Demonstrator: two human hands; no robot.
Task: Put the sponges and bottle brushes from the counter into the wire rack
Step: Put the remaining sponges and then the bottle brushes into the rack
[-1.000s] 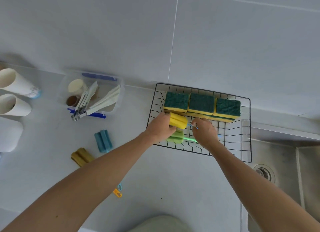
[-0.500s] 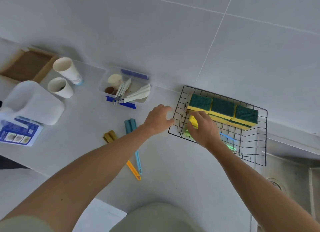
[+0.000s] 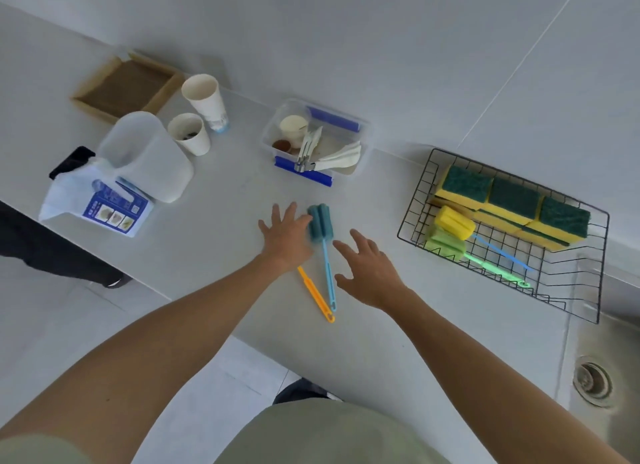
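Two hands spread, empty: blue brush (image 3: 323, 245) between left fingers (image 3: 282, 214) and right fingers (image 3: 360, 238), possibly touching left.

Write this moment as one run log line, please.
left hand: open over blue brush | right hand: open, empty | orange brush: counter | wire rack: sponges, two brushes

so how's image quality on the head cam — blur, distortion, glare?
Head view: soft all over, left hand and right hand slightly smeared; wide-angle tilt skews the counter and wire rack; light is even and diffuse, shadows faint, no hard glare.
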